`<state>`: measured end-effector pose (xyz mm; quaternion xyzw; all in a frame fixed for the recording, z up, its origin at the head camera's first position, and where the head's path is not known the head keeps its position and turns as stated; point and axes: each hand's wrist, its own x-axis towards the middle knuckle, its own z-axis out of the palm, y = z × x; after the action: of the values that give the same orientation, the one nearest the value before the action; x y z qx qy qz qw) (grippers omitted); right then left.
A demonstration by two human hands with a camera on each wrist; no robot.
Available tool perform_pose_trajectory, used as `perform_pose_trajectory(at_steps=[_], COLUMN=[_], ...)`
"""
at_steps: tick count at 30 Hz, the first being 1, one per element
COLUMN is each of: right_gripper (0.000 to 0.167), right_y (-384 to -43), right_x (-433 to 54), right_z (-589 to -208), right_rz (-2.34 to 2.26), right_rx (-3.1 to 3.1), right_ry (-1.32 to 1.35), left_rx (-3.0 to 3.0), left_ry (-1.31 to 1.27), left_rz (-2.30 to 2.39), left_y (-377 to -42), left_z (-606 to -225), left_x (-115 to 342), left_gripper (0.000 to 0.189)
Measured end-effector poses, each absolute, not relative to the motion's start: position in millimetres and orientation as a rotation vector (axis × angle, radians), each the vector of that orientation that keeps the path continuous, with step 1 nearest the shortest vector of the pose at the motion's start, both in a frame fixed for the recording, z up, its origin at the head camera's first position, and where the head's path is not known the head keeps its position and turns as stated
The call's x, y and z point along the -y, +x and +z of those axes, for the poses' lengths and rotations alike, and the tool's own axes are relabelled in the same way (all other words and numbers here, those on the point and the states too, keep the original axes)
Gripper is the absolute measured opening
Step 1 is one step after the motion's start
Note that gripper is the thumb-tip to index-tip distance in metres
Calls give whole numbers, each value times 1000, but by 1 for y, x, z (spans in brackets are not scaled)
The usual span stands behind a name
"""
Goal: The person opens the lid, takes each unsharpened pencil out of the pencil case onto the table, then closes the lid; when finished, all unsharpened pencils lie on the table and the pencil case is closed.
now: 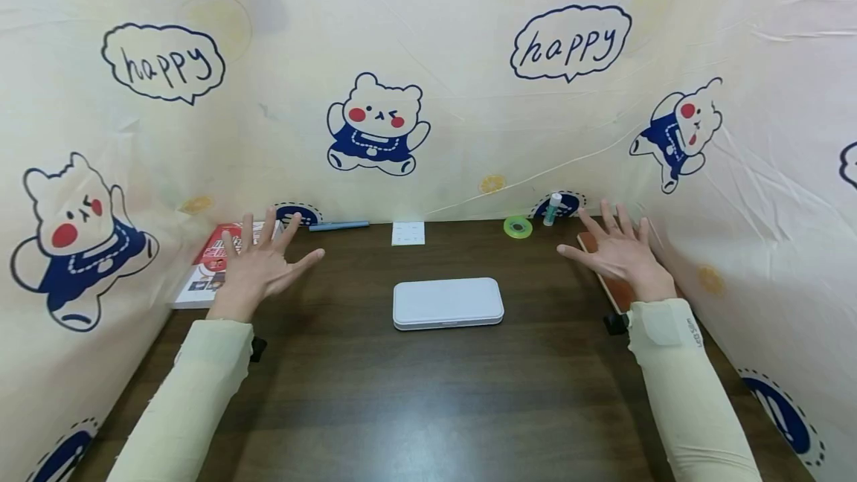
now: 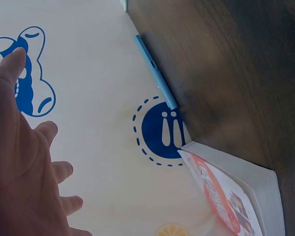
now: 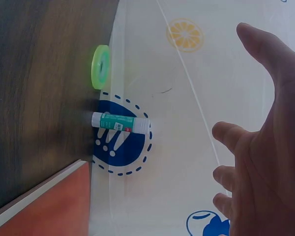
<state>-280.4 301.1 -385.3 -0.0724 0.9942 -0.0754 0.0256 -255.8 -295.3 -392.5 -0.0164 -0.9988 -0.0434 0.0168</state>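
Note:
With fingers spread, the left hand [image 1: 257, 266] is held above the table's left side, in front of a red and white book [image 1: 204, 274]. The right hand [image 1: 619, 248] is spread likewise over the right side, partly covering a brown notebook [image 1: 617, 290]. Neither hand holds anything. Between them on the table lies a closed white flat case [image 1: 447, 303]. The left wrist view shows a blue pen [image 2: 156, 73] beyond the left hand. In the right wrist view a glue stick [image 3: 119, 123] stands near a roll of green tape [image 3: 100, 67].
A small white paper pad [image 1: 408, 233] lies at the back edge of the dark wooden table [image 1: 402, 407]. Behind and on both sides, a pale cloth [image 1: 469, 117] printed with bears hangs down to the table's edges.

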Motion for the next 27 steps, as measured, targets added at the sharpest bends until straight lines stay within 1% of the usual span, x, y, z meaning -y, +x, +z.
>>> perform_pose_trajectory(at_steps=[27], right_gripper=[100], right_y=[-284], right_x=[-293], right_z=[-384], right_rz=[-245], right_rx=[-3047], right_ry=[-267], left_rx=[3118], left_ry=[-70], left_rz=[-177], left_y=[-255], left_z=[-391], left_x=[294], left_gripper=[97])
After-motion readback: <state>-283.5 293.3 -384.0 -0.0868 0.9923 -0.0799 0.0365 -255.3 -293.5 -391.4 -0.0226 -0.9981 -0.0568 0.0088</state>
